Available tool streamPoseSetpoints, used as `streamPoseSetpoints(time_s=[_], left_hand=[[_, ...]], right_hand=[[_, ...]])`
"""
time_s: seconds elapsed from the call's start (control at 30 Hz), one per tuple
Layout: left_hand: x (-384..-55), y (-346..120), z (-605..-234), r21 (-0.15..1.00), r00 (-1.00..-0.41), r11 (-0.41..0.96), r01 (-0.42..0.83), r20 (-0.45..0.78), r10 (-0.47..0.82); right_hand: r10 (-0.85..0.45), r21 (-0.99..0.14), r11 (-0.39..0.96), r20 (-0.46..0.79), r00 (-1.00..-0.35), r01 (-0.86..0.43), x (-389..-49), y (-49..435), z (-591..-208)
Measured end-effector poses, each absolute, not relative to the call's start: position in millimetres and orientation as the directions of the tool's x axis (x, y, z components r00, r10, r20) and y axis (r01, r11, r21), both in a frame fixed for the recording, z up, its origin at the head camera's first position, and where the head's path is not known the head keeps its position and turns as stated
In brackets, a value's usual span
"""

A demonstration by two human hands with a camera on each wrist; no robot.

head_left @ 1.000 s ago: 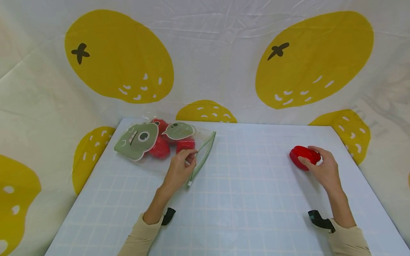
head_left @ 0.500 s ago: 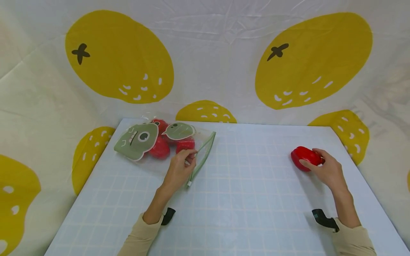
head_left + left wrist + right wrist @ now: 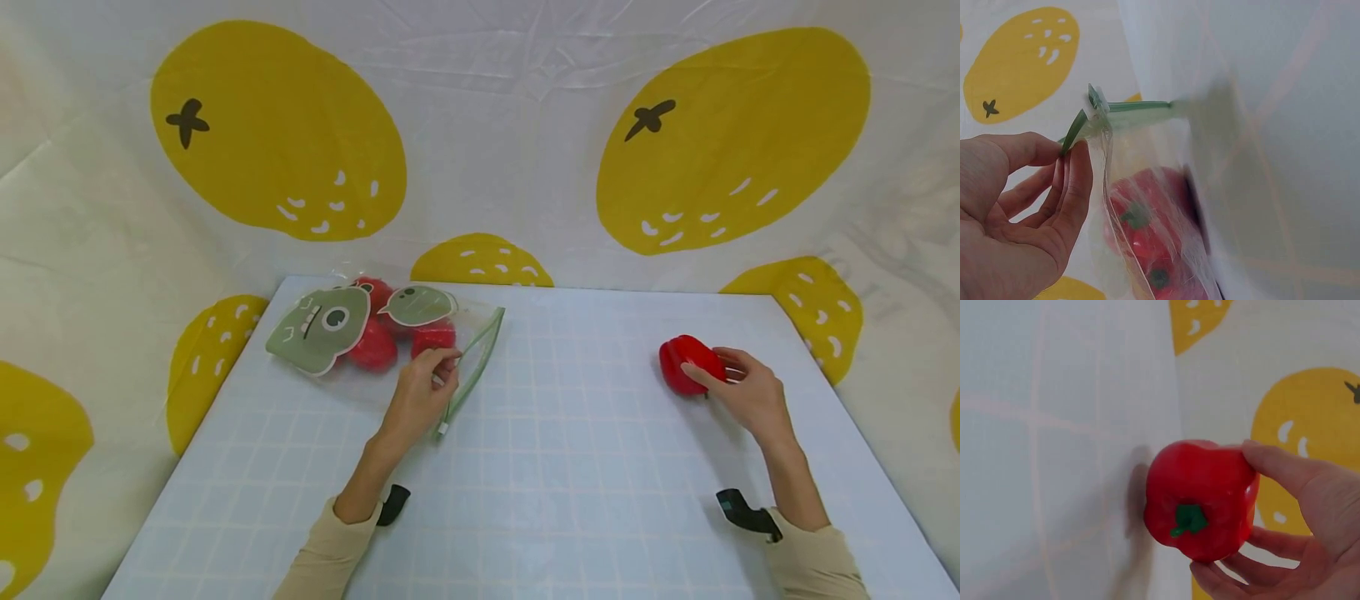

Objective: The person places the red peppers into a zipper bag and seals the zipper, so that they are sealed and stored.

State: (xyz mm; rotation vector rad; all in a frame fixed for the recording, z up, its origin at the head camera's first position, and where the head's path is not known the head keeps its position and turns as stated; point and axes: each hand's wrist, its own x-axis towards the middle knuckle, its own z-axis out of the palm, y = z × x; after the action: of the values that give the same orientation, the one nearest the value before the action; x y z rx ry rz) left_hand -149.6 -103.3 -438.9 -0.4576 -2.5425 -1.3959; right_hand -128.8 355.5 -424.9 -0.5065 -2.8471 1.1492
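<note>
In the head view a clear zip bag (image 3: 348,385) printed with green cartoon creatures lies at the table's back left, several red bell peppers (image 3: 373,346) inside. My left hand (image 3: 422,392) pinches the green edge of its mouth between thumb and finger; the left wrist view shows that green strip (image 3: 1075,132) lifted, with peppers (image 3: 1147,212) behind the film. On the right side, my right hand (image 3: 753,400) grips a red bell pepper (image 3: 686,364) between thumb and fingers. Its green stem (image 3: 1190,519) faces the camera in the right wrist view. Whether this pepper touches the table cannot be told.
A white slider (image 3: 442,429) sits at the near end of the bag's green zip. The pale gridded tabletop (image 3: 555,467) stretches between the two hands. Behind it hangs a white cloth (image 3: 502,133) with yellow fruit prints.
My right hand shifted slightly right, then back left with the pepper, which has turned a little in its grip. The left hand and the bag have stayed in place.
</note>
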Motion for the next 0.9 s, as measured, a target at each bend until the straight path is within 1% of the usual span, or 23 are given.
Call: streamPoseSetpoints(time_s=[0.37, 0.53, 0.9], left_hand=[[-151, -104, -440, 0.789, -0.937, 0.506, 0.349, 0.306, 0.169], [-151, -104, -441, 0.789, -0.939, 0.509, 0.344, 0.301, 0.167], [-151, -104, -442, 0.788, -0.937, 0.507, 0.349, 0.307, 0.168]], right_hand=[[0.295, -0.775, 0.561, -0.142, -0.945, 0.291, -138, 327, -425], [0.295, -0.803, 0.515, -0.162, -0.942, 0.3, -143, 317, -422], [0.249, -0.864, 0.411, -0.201, -0.947, 0.291, -150, 285, -424]])
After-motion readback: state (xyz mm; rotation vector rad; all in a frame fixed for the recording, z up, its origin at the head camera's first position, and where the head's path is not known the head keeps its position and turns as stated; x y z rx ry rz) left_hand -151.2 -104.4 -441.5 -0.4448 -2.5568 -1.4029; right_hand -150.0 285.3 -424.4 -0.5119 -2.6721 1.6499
